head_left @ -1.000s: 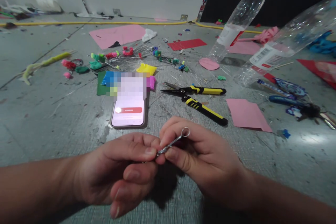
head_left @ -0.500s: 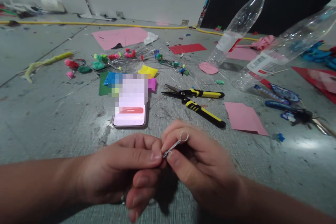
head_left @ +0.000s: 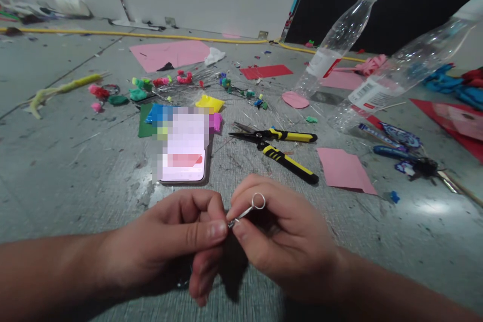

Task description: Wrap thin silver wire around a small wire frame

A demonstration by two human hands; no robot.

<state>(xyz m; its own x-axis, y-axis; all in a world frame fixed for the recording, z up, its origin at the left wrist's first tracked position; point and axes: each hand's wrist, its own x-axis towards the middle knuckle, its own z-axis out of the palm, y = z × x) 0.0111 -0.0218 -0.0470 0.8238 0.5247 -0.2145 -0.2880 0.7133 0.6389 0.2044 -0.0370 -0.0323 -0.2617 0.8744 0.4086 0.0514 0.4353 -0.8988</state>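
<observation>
Head view: silvery wire [head_left: 245, 213], thin and round-looped, pinched in both curled hands [head_left: 173, 234] [head_left: 287, 231]

I can't read any word, brand or number from here. On the left bottle [head_left: 345, 30] I see a white label [head_left: 320, 62] with a red patch, its print too small for me. The right bottle [head_left: 422, 55] carries a white label [head_left: 373, 94] where I pick out a barcode [head_left: 362, 89], rows of fine print beside it and a red mark at the lower edge, all illegible to me. The phone [head_left: 183, 177] shows a lit screen with a red bar, mostly under a blocky blur, and I make out no characters on it.
</observation>
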